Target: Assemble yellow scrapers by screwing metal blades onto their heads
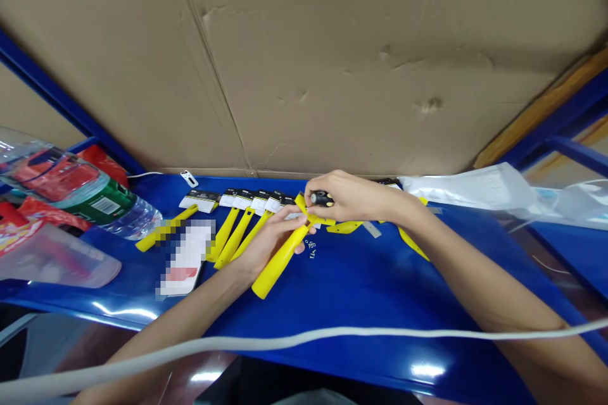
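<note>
Near the middle of the blue table, my left hand (272,237) is closed around a yellow scraper handle (278,262), its wide end tilted down toward me. My right hand (344,196) grips a short black-and-yellow screwdriver (322,199) over the scraper's upper end. The screwdriver's tip and the join below it are hidden by my fingers. Just below my hands lie several small screws and nuts (311,248). To the left of my left hand, yellow scrapers (234,237) with black-and-white covered heads lie in a row.
Right of my hands lie more yellow parts (344,227) and a grey metal piece (372,229). A phone (187,259), a large water bottle (107,202) and a clear plastic cup (57,256) are at left. A white cable (342,331) crosses in front; cardboard (304,63) stands behind.
</note>
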A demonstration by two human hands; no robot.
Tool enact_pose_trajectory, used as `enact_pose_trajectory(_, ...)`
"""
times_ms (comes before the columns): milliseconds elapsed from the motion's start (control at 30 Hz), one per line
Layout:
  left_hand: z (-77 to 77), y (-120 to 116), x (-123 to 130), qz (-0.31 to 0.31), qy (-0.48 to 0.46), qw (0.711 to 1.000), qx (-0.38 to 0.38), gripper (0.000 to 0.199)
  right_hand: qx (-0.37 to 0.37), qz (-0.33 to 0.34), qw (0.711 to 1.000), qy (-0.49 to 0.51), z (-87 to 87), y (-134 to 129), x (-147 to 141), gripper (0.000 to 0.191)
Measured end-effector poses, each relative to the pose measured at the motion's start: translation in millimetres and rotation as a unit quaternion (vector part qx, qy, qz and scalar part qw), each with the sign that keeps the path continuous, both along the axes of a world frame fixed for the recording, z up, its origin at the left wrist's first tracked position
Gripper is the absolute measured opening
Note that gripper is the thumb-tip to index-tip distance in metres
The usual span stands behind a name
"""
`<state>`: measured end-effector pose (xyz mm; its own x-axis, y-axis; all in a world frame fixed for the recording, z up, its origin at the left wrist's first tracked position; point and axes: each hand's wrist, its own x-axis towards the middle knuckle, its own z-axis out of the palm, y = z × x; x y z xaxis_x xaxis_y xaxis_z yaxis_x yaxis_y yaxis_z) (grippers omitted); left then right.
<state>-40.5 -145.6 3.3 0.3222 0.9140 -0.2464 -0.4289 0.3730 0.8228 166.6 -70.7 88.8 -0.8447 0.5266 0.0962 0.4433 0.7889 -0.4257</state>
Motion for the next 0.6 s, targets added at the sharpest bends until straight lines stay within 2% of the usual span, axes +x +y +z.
enact_pose_trajectory(400,3.2,-5.1,3.7,-0.040,0.005,0.999,0.004,0.033,-0.023,0.000,1.000,-0.019,9.9,-4.3,10.9,0.009)
enact_pose_trajectory(600,1.8,-6.8,5.7,-0.052,0.023,0.998,0.003,0.033,-0.026,-0.024,0.998,-0.057,10.3,-9.3,7.1,0.012)
